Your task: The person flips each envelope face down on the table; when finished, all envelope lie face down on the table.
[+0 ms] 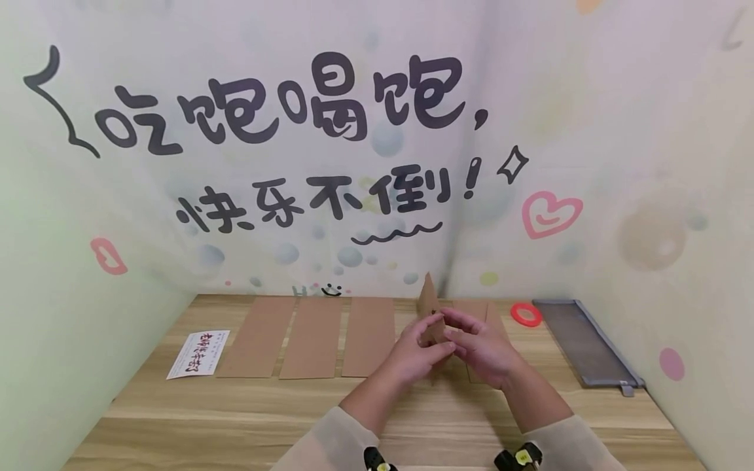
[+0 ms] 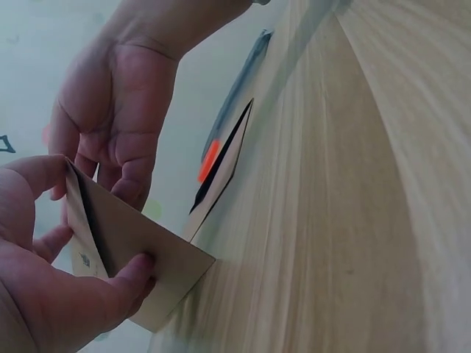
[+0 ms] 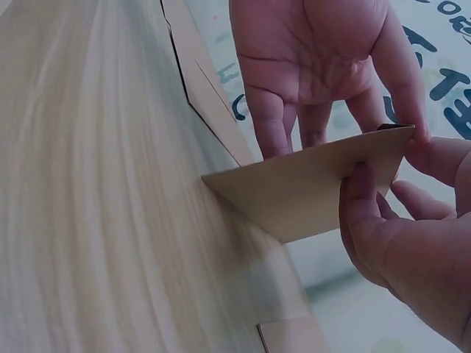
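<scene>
A brown kraft paper card (image 1: 428, 297), folded with a dark gap along one edge in the left wrist view, stands upright over the table between both hands. My left hand (image 1: 412, 356) pinches it, thumb pressed on the broad face (image 2: 180, 261) and fingers at the top edge. From the other side my right hand (image 1: 485, 350) grips the same card (image 3: 287, 195), its thumb on the face and a fingertip at the upper corner. Small dark print shows on its far side in the left wrist view.
Three flat brown cards (image 1: 256, 337) lie in a row to the left, beside a white printed slip (image 1: 198, 354). Right of the hands lies more brown card (image 1: 497, 320), then a red ring (image 1: 526, 314) and a grey mesh pouch (image 1: 583, 343). A printed backdrop (image 1: 265, 163) rises behind the table.
</scene>
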{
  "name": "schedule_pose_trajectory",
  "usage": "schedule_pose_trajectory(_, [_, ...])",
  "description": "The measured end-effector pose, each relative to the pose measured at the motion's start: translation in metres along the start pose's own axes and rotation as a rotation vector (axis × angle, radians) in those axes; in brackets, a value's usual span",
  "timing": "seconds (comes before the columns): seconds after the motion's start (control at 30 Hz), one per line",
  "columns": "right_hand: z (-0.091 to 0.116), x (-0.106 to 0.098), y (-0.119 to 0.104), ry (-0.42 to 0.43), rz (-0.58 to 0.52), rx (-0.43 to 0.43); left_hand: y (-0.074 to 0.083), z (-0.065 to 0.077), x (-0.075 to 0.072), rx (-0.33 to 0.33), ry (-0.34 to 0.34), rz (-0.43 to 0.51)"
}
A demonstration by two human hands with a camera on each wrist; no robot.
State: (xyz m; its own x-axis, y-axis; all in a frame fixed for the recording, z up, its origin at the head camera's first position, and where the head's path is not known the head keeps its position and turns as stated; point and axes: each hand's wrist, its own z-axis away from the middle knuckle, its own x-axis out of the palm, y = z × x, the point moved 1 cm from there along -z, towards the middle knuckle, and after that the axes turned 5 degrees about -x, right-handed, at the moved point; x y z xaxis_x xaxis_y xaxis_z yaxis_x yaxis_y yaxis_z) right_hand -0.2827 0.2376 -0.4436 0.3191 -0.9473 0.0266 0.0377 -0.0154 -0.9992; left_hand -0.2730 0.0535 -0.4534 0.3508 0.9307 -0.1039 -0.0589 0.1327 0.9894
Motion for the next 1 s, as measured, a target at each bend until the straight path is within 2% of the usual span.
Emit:
schedule_pose_trajectory(0.17, [0.003, 0.001, -0.001, -0.014, -0.024, 0.021, -0.002, 0.001, -0.001, -0.035, -0.034, 0.095])
schedule_pose_trajectory(0.37, [0.005, -0.001, 0.002, -0.101, -0.052, 0.047, -0.001, 0.002, -0.005, -0.052, -0.066, 0.173])
schedule_pose_trajectory(0.47, [0.004, -0.003, 0.005, -0.127, -0.035, 0.047, 0.000, 0.002, -0.007, -0.036, -0.073, 0.208])
schedule_pose_trajectory(0.67, [0.000, -0.004, 0.012, -0.112, 0.032, 0.072, 0.000, -0.001, -0.013, 0.002, -0.071, 0.284])
schedule_pose_trajectory(0.73, [0.000, -0.005, 0.013, -0.124, 0.031, 0.081, -0.002, -0.002, -0.017, -0.006, -0.059, 0.271])
schedule_pose_trajectory(1.0, [-0.002, -0.011, 0.017, -0.101, -0.015, 0.123, -0.006, 0.003, -0.031, -0.081, 0.054, 0.072])
